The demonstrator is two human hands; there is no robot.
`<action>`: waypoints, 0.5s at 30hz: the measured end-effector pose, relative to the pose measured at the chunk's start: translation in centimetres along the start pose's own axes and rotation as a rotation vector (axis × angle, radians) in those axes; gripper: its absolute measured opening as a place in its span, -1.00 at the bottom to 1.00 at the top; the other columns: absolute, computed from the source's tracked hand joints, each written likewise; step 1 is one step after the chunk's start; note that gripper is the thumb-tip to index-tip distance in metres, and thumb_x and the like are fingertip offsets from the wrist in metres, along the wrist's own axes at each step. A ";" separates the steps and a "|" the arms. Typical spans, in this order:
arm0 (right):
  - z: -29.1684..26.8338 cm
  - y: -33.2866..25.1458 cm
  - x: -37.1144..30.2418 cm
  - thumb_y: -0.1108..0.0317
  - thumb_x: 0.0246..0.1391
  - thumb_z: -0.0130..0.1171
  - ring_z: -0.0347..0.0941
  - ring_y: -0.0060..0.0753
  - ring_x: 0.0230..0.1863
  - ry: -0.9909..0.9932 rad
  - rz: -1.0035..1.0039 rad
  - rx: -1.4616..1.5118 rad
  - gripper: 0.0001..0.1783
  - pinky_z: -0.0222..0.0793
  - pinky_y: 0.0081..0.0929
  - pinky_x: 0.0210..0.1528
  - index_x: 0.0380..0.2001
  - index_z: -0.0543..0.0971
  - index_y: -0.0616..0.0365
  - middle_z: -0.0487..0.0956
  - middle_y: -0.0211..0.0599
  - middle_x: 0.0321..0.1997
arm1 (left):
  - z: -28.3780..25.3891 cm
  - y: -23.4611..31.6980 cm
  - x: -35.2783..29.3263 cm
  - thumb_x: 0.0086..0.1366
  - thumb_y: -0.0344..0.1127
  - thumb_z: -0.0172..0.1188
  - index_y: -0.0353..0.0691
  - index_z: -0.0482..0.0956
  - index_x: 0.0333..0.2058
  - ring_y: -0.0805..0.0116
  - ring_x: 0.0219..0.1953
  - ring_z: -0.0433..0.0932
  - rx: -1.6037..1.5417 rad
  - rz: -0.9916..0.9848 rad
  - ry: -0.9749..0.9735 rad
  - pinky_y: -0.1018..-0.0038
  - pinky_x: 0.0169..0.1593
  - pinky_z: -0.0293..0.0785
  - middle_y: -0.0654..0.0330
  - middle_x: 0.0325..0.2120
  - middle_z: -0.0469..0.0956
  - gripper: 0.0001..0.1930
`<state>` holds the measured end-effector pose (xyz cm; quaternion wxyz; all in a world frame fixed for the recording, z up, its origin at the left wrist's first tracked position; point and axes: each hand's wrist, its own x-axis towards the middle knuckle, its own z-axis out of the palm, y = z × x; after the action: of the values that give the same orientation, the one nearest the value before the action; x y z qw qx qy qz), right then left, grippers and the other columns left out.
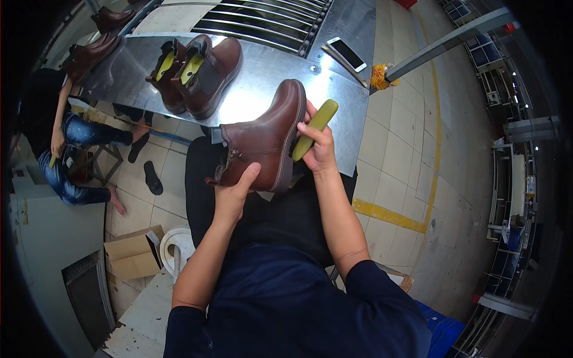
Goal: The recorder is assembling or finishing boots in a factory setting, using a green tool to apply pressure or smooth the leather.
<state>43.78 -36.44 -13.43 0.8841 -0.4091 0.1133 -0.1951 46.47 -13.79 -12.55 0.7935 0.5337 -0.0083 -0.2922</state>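
A brown leather ankle boot (261,143) is held tilted over my lap, with its toe up toward the metal table and its sole turned right. My left hand (233,197) grips it near the heel, with the thumb lying along the side. My right hand (320,150) is closed around an olive-green bar with rounded ends (317,128), close beside the sole. Some of the right fingers are partly hidden behind the bar, and whether they touch the boot I cannot tell. Another pair of brown boots (222,71) stands on the table, with yellow-green pieces inside the openings.
The metal table (262,71) runs across the front, with a roller conveyor (256,24) behind it. A white phone (347,53) lies at its right end, near a metal post (444,45). At left, a co-worker sits (77,140); a cardboard box (130,253) is on the floor.
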 end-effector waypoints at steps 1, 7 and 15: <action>0.1 0.0 0.1 0.56 0.05 0.17 0.38 -0.30 0.32 -0.007 0.000 -0.001 -0.13 0.26 -0.37 0.37 0.45 0.13 0.39 0.40 -0.13 0.37 | 0.1 0.2 0.2 0.28 -0.28 0.41 -0.32 0.58 0.02 0.42 -0.18 0.66 -0.005 -0.020 0.002 0.47 -0.17 0.65 0.14 -0.12 0.65 -0.60; 0.4 0.1 -0.1 0.56 0.04 0.17 0.39 -0.31 0.31 -0.005 0.004 0.010 -0.14 0.27 -0.40 0.35 0.44 0.15 0.38 0.41 -0.13 0.36 | 0.3 0.9 0.0 0.28 -0.27 0.41 -0.34 0.58 0.02 0.41 -0.20 0.68 -0.003 -0.036 0.009 0.46 -0.21 0.67 0.12 -0.14 0.66 -0.59; 0.3 0.3 -0.9 0.57 0.04 0.16 0.39 -0.32 0.29 -0.011 -0.001 0.013 -0.14 0.29 -0.42 0.32 0.44 0.15 0.38 0.41 -0.13 0.35 | 0.1 0.4 -0.7 0.26 -0.24 0.43 -0.32 0.59 0.02 0.40 -0.21 0.68 0.032 -0.050 0.019 0.46 -0.24 0.67 0.12 -0.14 0.66 -0.58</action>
<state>43.16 -35.71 -13.40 0.8874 -0.4043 0.1071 -0.1940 46.08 -13.42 -11.99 0.7775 0.5490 0.0080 -0.3065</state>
